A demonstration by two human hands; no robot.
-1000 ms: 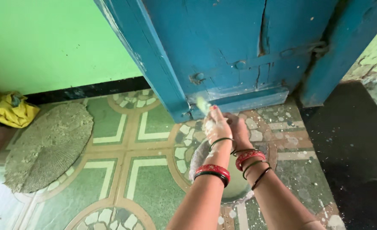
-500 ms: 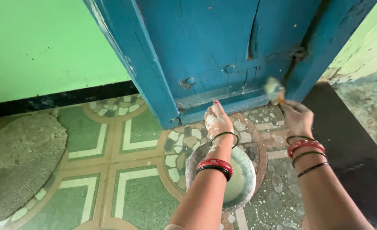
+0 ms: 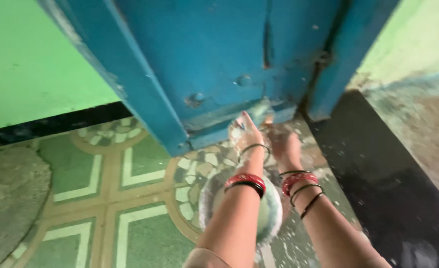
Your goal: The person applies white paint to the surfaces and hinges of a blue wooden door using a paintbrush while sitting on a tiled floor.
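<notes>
Room: green walls (image 3: 26, 64) are meeting a patterned tile floor (image 3: 130, 198) of green squares, tan bands and white lines, with a black skirting strip (image 3: 51, 126) running along the far left.
Door: a blue wooden door (image 3: 214, 54) is standing at the far middle, cracked down its right part, with its blue frame post (image 3: 343, 54) to the right; a pale smear is showing on its bottom rail.
Threshold: a dark slab (image 3: 378, 164) is lying to the right, speckled with pale drops.
Mat: a grey round mat (image 3: 6, 198) is lying at the near left edge, partly out of view.
Packages, labels, signs: I cannot tell of any in this blurred picture.
Bowl: a round metal bowl (image 3: 214, 198) with pale green-white paint is sitting on the floor near the door, under both forearms.
Brush: a pale blurred brush tip (image 3: 260, 108) is pressing against the door's bottom rail, just above the hands.
Left hand: the left hand (image 3: 244, 135), paint-whitened, is reaching towards the bottom rail with fingers mostly straight; whether it is gripping anything I cannot tell.
Right hand: the right hand (image 3: 285, 144) is curling just right of it, seemingly around the brush handle, though blur is hiding the grip.
Bangles: red and dark bangles (image 3: 246, 182) are circling both wrists.
</notes>
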